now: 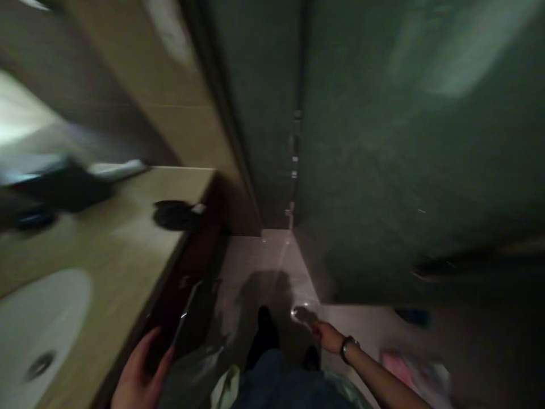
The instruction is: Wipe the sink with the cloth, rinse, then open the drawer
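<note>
Whole shot is smeared by motion, so a lot is mush. The dark lump (175, 215) near the counter's (128, 250) far right corner could be anything, same with the black thing (63, 187) along its back edge. The sink (38, 335) gets chopped by the left edge. The left hand (140, 375) is cut off at the bottom, and whether it grips the dark handle (187, 312) is unclear. Right hand's (327, 335) fingers blur out. Pink stuff (409, 369) on the floor is unreadable.

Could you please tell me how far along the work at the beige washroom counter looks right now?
Done: nothing I can confirm; the picture is blurred. In hand: the left hand is at the beige counter's edge, apparently holding a dark flat object; the right hand hangs free. Left: a dark bundle lies on the counter.
</note>
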`<move>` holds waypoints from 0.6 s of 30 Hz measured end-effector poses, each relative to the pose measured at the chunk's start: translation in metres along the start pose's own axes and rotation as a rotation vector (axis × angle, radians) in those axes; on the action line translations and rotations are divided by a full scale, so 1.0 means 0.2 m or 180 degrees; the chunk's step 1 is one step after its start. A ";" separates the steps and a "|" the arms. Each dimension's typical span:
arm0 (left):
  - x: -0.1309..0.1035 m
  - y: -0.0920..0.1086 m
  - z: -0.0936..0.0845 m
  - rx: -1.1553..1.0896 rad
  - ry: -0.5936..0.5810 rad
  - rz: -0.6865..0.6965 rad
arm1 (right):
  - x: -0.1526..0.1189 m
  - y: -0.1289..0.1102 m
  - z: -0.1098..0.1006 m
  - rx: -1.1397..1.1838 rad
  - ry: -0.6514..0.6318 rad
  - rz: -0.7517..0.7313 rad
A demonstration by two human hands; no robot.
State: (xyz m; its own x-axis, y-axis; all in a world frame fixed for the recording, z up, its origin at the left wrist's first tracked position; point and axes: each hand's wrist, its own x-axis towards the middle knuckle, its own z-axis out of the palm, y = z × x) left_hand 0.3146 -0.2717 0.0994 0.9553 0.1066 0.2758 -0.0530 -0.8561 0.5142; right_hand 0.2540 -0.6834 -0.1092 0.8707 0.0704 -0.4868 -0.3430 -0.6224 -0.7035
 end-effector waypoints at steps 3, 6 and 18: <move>0.18 -0.18 -0.28 0.0031 0.0657 -0.0340 | 0.44 -0.78 -0.13 -0.0265 -0.0428 -0.1627; 0.37 -0.30 -0.42 -0.0025 0.1201 -0.0580 | 0.74 -1.71 -0.25 -0.0243 -0.0112 -0.3142; 0.66 -0.21 -0.32 -0.1454 0.0666 -0.1343 | 0.96 -2.30 -0.08 -0.1380 -0.0428 -0.4113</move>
State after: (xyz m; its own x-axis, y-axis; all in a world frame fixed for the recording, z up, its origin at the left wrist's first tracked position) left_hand 0.4233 -0.1893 0.1661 0.8467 0.5219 0.1035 0.1517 -0.4233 0.8932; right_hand 0.5835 -0.3957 0.1287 0.4341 0.8410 0.3229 0.8386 -0.2463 -0.4859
